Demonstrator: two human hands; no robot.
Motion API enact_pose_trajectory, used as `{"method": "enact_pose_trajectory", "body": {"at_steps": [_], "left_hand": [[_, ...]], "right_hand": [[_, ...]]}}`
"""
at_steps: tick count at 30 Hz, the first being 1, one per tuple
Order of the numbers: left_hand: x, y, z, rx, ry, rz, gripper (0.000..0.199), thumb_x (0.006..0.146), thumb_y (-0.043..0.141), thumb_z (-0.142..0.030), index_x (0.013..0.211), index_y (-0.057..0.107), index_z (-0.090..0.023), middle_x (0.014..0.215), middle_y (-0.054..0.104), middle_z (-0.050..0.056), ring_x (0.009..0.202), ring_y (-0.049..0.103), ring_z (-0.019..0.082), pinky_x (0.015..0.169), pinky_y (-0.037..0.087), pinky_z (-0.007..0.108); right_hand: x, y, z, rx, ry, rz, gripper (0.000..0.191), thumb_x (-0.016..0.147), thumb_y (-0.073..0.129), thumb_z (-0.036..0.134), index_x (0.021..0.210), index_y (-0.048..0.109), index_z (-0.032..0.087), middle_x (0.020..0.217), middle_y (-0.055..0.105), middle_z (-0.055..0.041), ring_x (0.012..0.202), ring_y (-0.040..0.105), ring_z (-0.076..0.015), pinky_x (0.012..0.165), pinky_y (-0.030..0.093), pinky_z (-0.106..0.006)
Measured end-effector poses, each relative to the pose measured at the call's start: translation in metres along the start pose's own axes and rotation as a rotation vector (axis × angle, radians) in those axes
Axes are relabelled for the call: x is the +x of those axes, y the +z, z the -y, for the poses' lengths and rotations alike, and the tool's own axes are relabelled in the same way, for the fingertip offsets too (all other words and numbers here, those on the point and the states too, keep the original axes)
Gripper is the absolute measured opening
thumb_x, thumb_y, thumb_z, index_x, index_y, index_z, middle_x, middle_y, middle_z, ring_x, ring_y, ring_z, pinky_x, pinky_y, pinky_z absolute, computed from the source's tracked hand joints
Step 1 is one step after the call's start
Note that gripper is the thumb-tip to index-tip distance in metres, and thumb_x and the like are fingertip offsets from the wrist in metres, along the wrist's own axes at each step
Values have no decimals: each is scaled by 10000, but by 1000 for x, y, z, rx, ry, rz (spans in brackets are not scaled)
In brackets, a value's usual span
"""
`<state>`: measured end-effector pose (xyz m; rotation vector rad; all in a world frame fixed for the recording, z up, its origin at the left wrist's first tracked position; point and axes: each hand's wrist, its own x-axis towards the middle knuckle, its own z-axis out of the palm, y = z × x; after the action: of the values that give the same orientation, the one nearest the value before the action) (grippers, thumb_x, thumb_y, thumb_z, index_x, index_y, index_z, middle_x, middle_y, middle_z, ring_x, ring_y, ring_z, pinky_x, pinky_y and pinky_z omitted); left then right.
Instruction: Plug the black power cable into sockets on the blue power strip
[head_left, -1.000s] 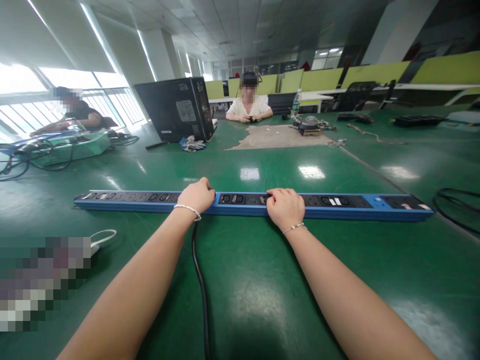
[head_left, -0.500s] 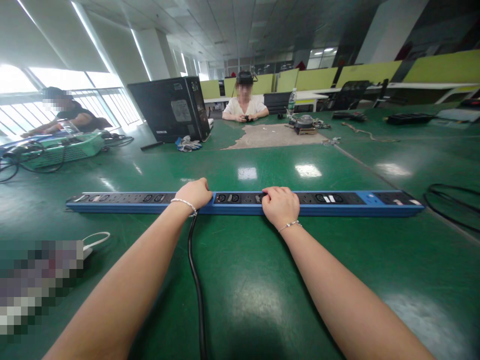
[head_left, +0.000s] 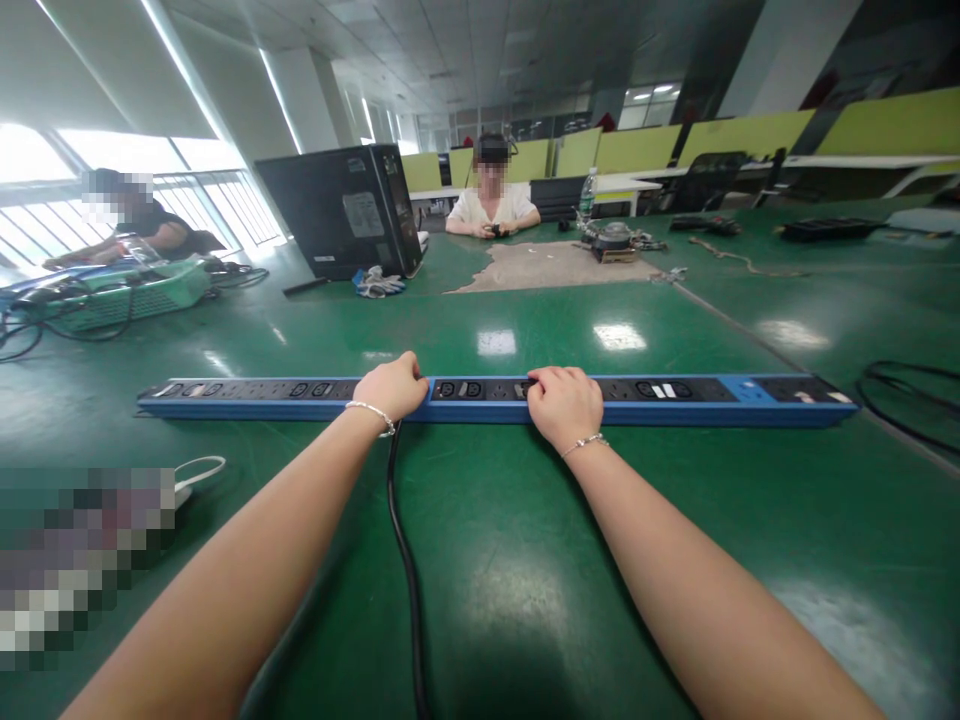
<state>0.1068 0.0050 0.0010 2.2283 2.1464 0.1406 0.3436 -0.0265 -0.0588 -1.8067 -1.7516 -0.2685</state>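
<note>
A long blue power strip [head_left: 480, 411] with a black socket face lies crosswise on the green tabletop. My left hand [head_left: 394, 386] is closed over its sockets, a little left of the middle. From beneath that hand a black power cable [head_left: 409, 560] runs down toward me; its upper end is hidden by the hand. My right hand [head_left: 564, 405] is wrapped over the strip right of the middle, fingers curled on the far edge, thumb side toward the left hand. Both wrists wear thin bracelets.
A black computer case [head_left: 337, 210] stands at the back left, with a glove [head_left: 379, 283] beside it. A green basket [head_left: 135, 298] with cables is farther left. A person [head_left: 491, 205] sits across the table. Black cable coils [head_left: 911, 400] lie at the right; a blurred-out object [head_left: 82, 560] is front left.
Both hands keep their places on the power strip. The view has shifted slightly, and the black cable's near part appears a little farther right.
</note>
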Motion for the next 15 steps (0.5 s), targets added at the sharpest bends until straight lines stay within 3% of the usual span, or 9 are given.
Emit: {"method": "enact_pose_trajectory", "body": {"at_steps": [3, 9, 15], "left_hand": [[-2, 0, -2, -2, -13, -13, 292, 801, 415, -436, 956, 529, -216, 936, 677, 132, 880, 634, 295, 721, 467, 386], [-20, 4, -12, 2, -76, -51, 337, 863, 324, -430, 1045, 485, -196, 913, 678, 148, 865, 646, 287, 726, 461, 392], [-29, 0, -22, 32, -91, -55, 316, 888, 307, -360, 1078, 467, -165, 896, 676, 173, 857, 650, 293, 720, 460, 392]], "right_hand": [[-3, 0, 6, 5, -45, 0, 310, 849, 396, 244, 966, 684, 233, 1072, 672, -34, 1005, 516, -221, 844, 329, -369], [-14, -1, 26, 6, -367, 124, 377, 899, 383, 418, 1205, 566, 294, 1317, 529, -9, 1211, 417, -222, 986, 271, -404], [-14, -1, 26, -24, -377, 171, 395, 887, 423, 439, 1250, 520, 318, 1356, 490, -4, 1220, 417, -228, 985, 291, -412]]}}
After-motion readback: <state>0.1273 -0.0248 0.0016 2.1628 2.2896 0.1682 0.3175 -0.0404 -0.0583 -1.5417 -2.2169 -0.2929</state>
